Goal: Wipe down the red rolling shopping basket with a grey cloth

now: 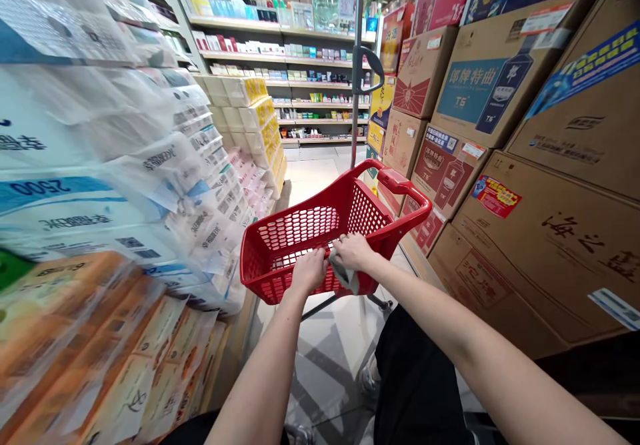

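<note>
A red plastic shopping basket (pixel 305 221) on a wheeled frame stands in the aisle in front of me, and its inside looks bare. My left hand (pixel 309 270) is closed on the near rim of the basket. My right hand (pixel 353 253) is closed beside it on the same rim, with a small grey cloth or paper (pixel 344 275) hanging from under the fingers. A red handle (pixel 397 182) shows at the basket's far right corner.
Stacked packs of tissue and toilet paper (pixel 100 185) fill the left side. Large brown cardboard boxes (pixel 540 231) are piled along the right. A grey pole with a handle (pixel 359 65) rises beyond the basket. Shelves of goods (pixel 300 51) close the aisle's far end.
</note>
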Available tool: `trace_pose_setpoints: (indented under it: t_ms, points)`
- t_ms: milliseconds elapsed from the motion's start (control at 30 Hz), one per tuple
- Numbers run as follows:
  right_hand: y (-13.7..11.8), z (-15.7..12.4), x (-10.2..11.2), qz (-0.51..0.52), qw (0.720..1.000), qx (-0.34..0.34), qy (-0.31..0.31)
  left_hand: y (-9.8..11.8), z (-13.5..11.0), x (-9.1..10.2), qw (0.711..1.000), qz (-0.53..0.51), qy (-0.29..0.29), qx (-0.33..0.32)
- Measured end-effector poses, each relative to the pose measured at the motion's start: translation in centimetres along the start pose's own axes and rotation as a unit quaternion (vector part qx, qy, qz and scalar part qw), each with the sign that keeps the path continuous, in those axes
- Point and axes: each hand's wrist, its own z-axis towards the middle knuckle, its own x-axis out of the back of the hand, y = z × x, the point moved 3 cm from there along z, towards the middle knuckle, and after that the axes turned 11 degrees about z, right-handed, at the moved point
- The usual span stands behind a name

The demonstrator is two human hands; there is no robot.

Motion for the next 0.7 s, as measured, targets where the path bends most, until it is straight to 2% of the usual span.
trace_pose_setpoints:
  t_ms: [100,300,400,567,700]
  points:
    - [0.4,-0.3,-0.1,-0.024,0.998,0.049,0.012,-0.8,-0.1,-0.1,1.000,0.003,0.006,0.005]
    - [7.5,-4.3,3.5,-0.099,0.993,0.038,0.059,-1.1,0.2,-0.3,1.000,0.002,0.011,0.016]
    - [9.6,-5.7,4.2,-0.121,0.989,0.018,0.080,-0.2,0.4,-0.5,1.000,0.003,0.013,0.021]
    - [9.5,-5.6,2.6,-0.116,0.986,-0.032,0.119,0.9,0.5,-0.6,0.999,0.014,0.019,0.034]
    - [8.8,-4.7,2.1,-0.112,0.982,-0.025,0.147,0.5,0.4,-0.5,0.998,0.034,0.015,0.057]
